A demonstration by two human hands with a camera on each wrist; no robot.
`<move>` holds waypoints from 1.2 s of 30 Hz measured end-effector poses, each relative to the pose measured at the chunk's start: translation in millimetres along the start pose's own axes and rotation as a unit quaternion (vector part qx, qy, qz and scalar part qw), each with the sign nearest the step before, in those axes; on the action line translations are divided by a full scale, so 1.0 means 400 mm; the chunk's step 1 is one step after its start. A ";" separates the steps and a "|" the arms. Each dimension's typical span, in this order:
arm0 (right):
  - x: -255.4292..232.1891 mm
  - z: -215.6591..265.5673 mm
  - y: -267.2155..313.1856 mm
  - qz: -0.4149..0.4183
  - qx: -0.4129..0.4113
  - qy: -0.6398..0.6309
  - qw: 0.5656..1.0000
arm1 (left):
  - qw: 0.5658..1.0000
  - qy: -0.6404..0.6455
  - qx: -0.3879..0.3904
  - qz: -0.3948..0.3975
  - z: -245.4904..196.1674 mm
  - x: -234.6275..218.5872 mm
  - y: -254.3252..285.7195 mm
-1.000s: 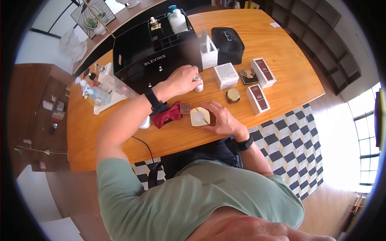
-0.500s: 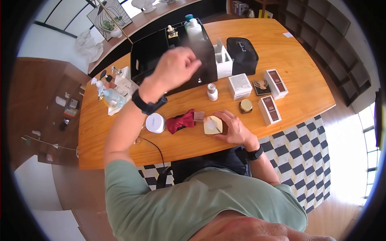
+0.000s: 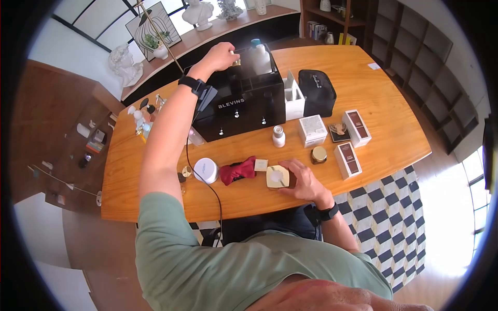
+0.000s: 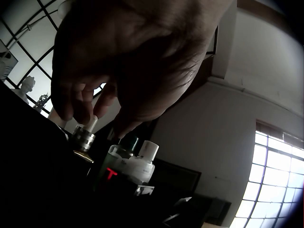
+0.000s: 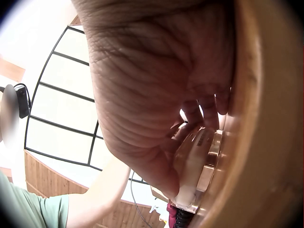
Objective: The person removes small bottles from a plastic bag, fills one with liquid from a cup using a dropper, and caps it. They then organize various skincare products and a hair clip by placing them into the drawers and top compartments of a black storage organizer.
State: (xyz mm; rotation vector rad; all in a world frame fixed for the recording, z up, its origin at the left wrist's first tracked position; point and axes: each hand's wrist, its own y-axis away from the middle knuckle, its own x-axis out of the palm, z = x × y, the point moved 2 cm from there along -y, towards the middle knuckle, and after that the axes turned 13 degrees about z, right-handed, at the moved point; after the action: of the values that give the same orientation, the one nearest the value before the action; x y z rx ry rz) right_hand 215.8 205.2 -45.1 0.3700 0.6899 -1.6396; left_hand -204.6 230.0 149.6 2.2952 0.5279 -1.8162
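Observation:
My left hand [image 3: 218, 58] reaches over the top of the black organizer [image 3: 210, 122], beside a dropper bottle [image 4: 84, 138]. In the left wrist view its fingertips come right at the pale dropper bulb, with the thumb apart to the right. On the table, my right hand [image 3: 307, 182] holds a square cream-coloured container [image 3: 277, 177] by its right side, thumb at the near edge and fingers at the far edge. A small square compact [image 3: 261, 165] and a dark red bow [image 3: 239, 171] lie left of it. A small white bottle [image 3: 279, 137] stands upright before the organizer.
White-capped bottles [image 4: 142, 164] stand in the organizer. To its right are a white holder [image 3: 294, 103] and a black pouch [image 3: 317, 93]. A white box [image 3: 312, 130], gold-lidded jar [image 3: 318, 154] and brown-and-white boxes [image 3: 348, 160] stand right. A white jar [image 3: 206, 171] sits left, near a cable.
My left hand has let go of the small white bottle, leaving it upright on the table, and has moved up and away to the dropper bottle. My right hand stays at the square container.

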 end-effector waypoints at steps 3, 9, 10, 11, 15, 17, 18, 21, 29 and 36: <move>0.001 -0.003 0.001 0.001 0.003 0.001 1.000 | 0.999 -0.037 -0.004 0.003 0.010 0.006 -0.027; 0.006 -0.009 0.002 -0.004 -0.004 0.004 1.000 | 1.000 0.022 -0.017 -0.009 0.038 0.011 -0.029; 0.005 -0.010 0.001 -0.004 -0.005 0.003 1.000 | 0.998 0.065 -0.014 -0.019 0.044 0.011 -0.026; 0.005 -0.010 0.000 -0.001 -0.006 0.002 1.000 | 0.998 0.065 -0.016 -0.019 0.049 0.012 -0.025; 0.007 -0.007 0.001 -0.003 -0.004 -0.002 1.000 | 0.997 0.054 0.004 -0.051 0.026 -0.007 0.004; 0.006 -0.006 0.002 -0.002 -0.004 -0.002 1.000 | 0.995 0.065 0.009 -0.075 0.015 -0.034 0.013; 0.006 -0.006 0.002 -0.001 -0.004 -0.001 1.000 | 0.992 0.083 0.028 -0.091 0.015 -0.058 0.013; 0.008 -0.011 0.002 0.004 0.001 0.005 1.000 | 0.981 0.050 0.092 -0.166 -0.033 -0.153 0.082; 0.010 -0.016 -0.001 0.009 0.012 -0.016 1.000 | 0.989 0.077 0.086 -0.091 -0.182 -0.243 0.379; 0.001 -0.002 0.000 0.017 0.034 -0.015 0.999 | 0.973 0.190 0.074 0.109 -0.186 0.047 0.458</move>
State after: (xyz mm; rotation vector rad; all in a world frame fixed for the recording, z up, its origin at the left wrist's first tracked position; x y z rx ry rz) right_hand 215.6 205.5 -46.0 0.4028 0.6038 -1.6363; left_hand -65.0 89.5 133.9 2.6963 0.1799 -1.3638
